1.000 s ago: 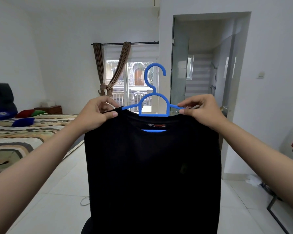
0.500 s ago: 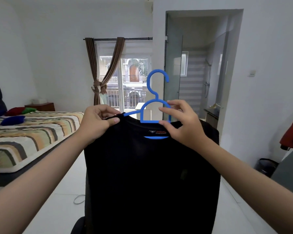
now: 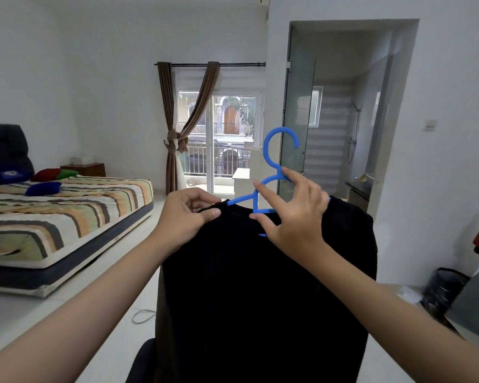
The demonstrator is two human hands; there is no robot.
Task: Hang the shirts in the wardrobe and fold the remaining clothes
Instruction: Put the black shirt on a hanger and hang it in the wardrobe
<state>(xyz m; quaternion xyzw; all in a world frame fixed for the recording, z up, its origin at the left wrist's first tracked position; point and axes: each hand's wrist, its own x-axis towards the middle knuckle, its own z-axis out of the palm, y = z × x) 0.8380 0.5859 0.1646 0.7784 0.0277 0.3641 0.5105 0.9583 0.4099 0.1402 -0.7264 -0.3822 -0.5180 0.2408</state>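
Hanger (image 3: 271,150) partly behind right hand (image 3: 293,211)

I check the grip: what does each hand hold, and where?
Left hand pinches the shirt at its collar; right hand holds the hanger below the hook.

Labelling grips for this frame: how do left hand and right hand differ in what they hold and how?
The left hand pinches the black shirt at its shoulder edge, fingers curled; the right hand is on the blue hanger near the neck, fingers spread around its frame. The left hand sits lower and further left; the right hand sits at the hanger's centre. Both hold the shirt on its hanger up in the air.
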